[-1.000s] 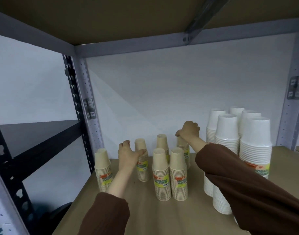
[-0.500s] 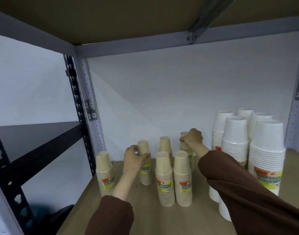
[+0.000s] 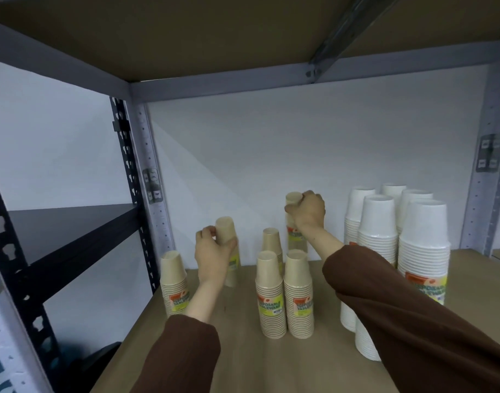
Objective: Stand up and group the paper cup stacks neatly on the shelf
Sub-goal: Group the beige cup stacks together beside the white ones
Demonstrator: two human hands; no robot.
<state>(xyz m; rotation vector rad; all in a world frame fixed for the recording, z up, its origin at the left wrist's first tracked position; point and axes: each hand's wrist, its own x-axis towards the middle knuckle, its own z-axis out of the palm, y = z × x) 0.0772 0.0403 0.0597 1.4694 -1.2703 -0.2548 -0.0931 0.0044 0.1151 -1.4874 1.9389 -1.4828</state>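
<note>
On the tan shelf board (image 3: 243,364), six stacks of tan paper cups are standing mouth-down across the left half, and a person is holding two of them. The left hand (image 3: 211,252) is gripping the left cup stack (image 3: 225,231) just below its top, with the thumb pressing the right side and the fingers curling round the far side. This stack seems to be leaning slightly, though the wide lens is making that hard to judge. The right hand (image 3: 309,209) is closing round the top of the back cup stack (image 3: 293,198), which is sitting close to the white back wall (image 3: 271,151). Its base is hiding behind the forearm and the cups in front.

The front cup stacks (image 3: 270,296) are standing upright side by side, touching, each showing a yellow-green label. The middle cup stack (image 3: 271,241) is standing just behind them at twelve o'clock, with the back cup stack at one o'clock. At nine o'clock from that pair, the corner cup stack (image 3: 175,282) is standing alone near the grey post (image 3: 155,211), with the left forearm crossing in front of its right edge. At three o'clock, taller white cup stacks (image 3: 421,245) are crowding together, and the brown right sleeve (image 3: 399,321) is covering their lower parts. A black shelf (image 3: 67,231) is showing beyond the post at nine o'clock.
</note>
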